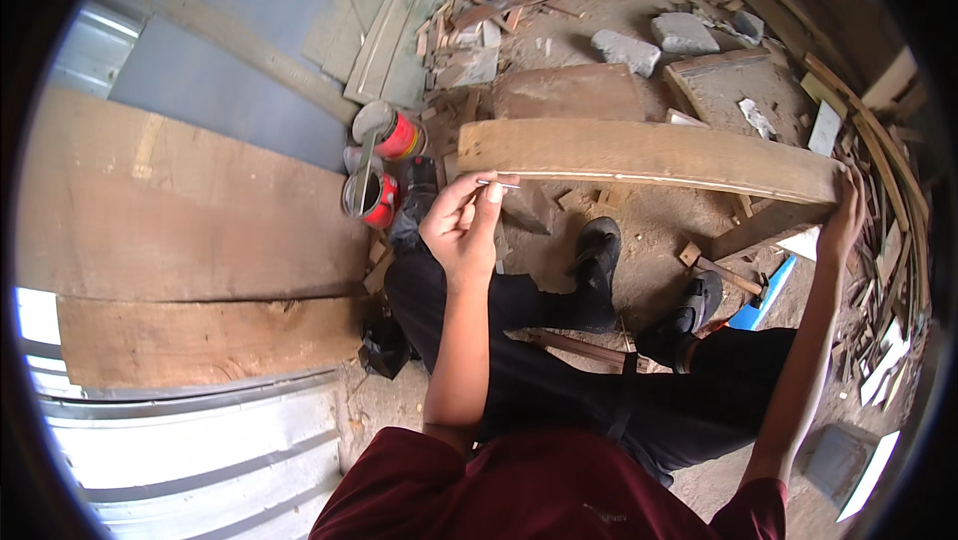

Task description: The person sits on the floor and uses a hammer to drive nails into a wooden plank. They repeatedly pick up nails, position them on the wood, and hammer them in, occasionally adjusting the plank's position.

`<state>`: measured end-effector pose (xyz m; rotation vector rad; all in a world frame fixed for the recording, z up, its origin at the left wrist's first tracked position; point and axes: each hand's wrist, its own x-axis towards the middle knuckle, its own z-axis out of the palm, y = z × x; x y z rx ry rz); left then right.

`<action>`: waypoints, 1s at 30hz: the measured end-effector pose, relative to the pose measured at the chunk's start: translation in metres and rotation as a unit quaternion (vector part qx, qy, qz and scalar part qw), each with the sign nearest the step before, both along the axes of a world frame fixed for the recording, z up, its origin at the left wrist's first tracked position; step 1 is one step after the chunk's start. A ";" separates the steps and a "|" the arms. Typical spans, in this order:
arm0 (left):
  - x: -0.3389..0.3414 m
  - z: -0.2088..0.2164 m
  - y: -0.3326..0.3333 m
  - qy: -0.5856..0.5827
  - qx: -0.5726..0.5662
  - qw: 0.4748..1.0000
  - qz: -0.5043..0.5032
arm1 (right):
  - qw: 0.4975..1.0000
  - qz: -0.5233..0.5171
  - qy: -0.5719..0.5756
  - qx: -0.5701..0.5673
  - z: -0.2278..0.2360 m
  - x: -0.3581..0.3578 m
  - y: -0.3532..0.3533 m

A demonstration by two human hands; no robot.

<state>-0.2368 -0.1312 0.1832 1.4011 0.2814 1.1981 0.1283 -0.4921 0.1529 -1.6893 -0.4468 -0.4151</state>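
A long wooden board (649, 149) is held up in front of me, with a line of white glue-like paste (621, 178) along its near edge. My right hand (846, 211) grips its right end, fingers wrapped round the corner. Close to the board's left end, my left hand (467, 226) is closed in a pinch. Between its thumb and finger is a nail (499, 183), thin and metallic, near the pasted edge. Another piece of wood (768, 228) slants beneath the board's right end.
On the floor by my feet lie a hammer (730, 274) and a blue flat object (763, 295). Red cans (381, 203) stand left of the board. Concrete chunks (684, 33) and wood scraps lie farther off; large plywood sheets (190, 201) lie left.
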 end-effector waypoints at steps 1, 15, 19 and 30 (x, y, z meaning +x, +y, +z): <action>0.009 0.007 -0.008 -0.010 0.026 1.000 0.008 | 1.000 -0.005 0.003 -0.005 0.008 -0.010 0.005; 0.212 0.089 -0.165 0.077 0.174 0.927 -0.324 | 0.990 0.054 0.043 0.125 0.025 -0.026 0.021; 0.282 0.093 -0.202 0.159 0.253 0.894 -0.334 | 0.980 0.088 0.064 0.164 0.024 -0.023 0.018; 0.315 0.074 -0.195 0.230 0.126 0.838 -0.478 | 0.940 0.151 0.154 0.266 0.018 -0.022 0.009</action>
